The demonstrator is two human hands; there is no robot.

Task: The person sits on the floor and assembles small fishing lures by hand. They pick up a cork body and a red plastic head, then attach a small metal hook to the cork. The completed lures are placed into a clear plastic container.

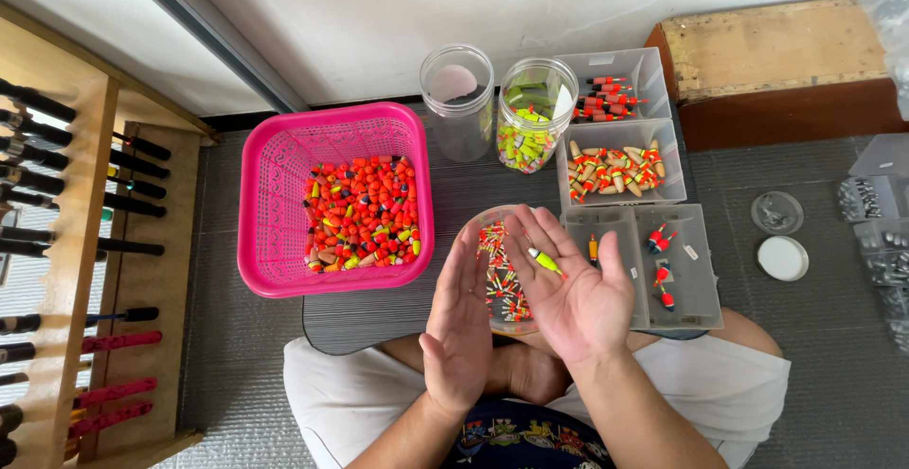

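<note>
Pink baskets (275,204): one
Clear jars (457,100): two upright
Clear tray compartments (620,161): four
Round lids (782,258): two
Floats on the palm (544,261): one

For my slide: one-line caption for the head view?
Right hand cradles a yellow-green fishing float beside the left hand.

Grey ribbed matting (786,336) is covering the floor, and a pale wall (473,5) is running along the top, catching soft, even daylight. A wooden rack (71,242) is standing at the left, holding rows of dark and pink handles. A worn wooden block (772,48) is sitting at the upper right.
</note>
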